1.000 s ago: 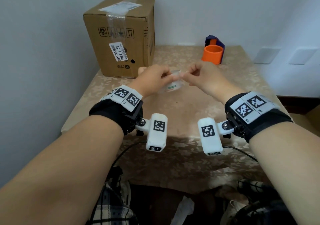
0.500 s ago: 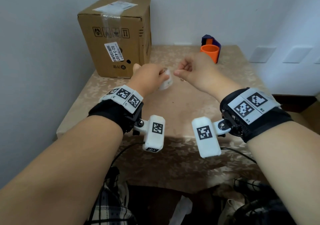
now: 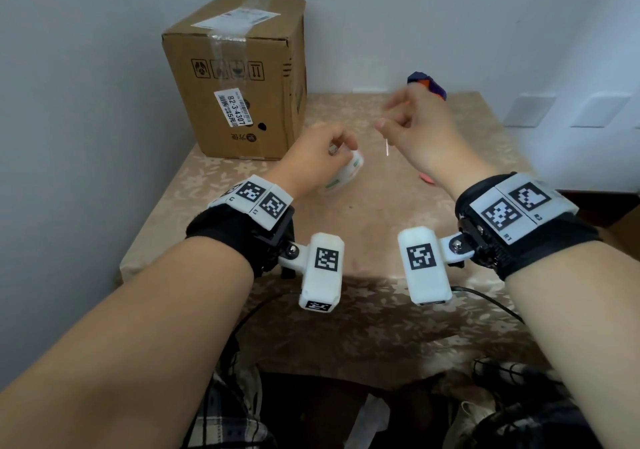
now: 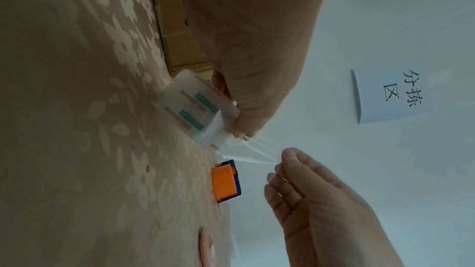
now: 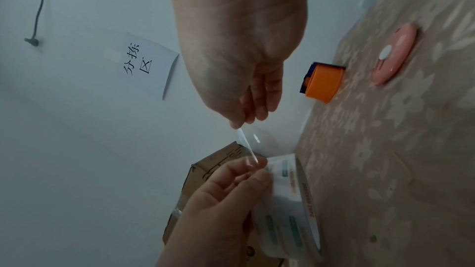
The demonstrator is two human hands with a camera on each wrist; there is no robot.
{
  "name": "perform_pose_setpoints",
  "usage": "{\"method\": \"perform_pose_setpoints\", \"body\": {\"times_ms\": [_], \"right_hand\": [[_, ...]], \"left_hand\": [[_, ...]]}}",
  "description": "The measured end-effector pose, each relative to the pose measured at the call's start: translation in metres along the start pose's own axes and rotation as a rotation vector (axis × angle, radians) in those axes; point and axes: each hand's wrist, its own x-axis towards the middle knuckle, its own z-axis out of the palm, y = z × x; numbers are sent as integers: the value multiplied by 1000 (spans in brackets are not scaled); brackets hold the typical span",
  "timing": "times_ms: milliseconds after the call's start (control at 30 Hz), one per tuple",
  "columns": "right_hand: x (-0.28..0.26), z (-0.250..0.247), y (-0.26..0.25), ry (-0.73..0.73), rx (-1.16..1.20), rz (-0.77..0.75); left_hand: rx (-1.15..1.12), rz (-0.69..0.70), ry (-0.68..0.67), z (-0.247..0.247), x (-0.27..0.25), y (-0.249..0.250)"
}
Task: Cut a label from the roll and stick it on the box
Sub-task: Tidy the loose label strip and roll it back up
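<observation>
A brown cardboard box point(image 3: 239, 78) stands at the table's back left, with a white label on its front face. My left hand point(image 3: 322, 158) grips a clear roll point(image 3: 343, 175) with green and orange print on its core, seen closer as the roll point(image 4: 195, 109) and the roll point(image 5: 290, 210). My right hand point(image 3: 408, 130) pinches the free end of a clear strip point(image 4: 246, 153) pulled from the roll and stretched taut between the hands. The same strip point(image 5: 248, 147) shows in the right wrist view.
An orange and blue dispenser point(image 5: 323, 82) stands at the back of the patterned table point(image 3: 363, 227). A pink oval tool point(image 5: 395, 54) lies on the cloth to the right of my hands. A paper sign point(image 4: 390, 96) hangs on the wall.
My hands have moved apart, the right one up and to the right, drawing the clear strip out from the roll. The left hand has lowered with the roll.
</observation>
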Motion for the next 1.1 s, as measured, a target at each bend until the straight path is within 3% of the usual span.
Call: {"method": "perform_pose_setpoints", "body": {"times_ms": [233, 500, 767, 1100], "right_hand": [[-3, -3, -2, -139, -11, -151], [-3, -1, 4, -131, -75, -147], [-8, -3, 5, -103, 75, -66], [-6, 5, 11, -120, -37, -72]], "left_hand": [[-163, -77, 47, -2, -1, 5], [-161, -69, 41, -3, -2, 3], [-53, -29, -11, -2, 2, -1], [-46, 5, 16, -3, 3, -6]]}}
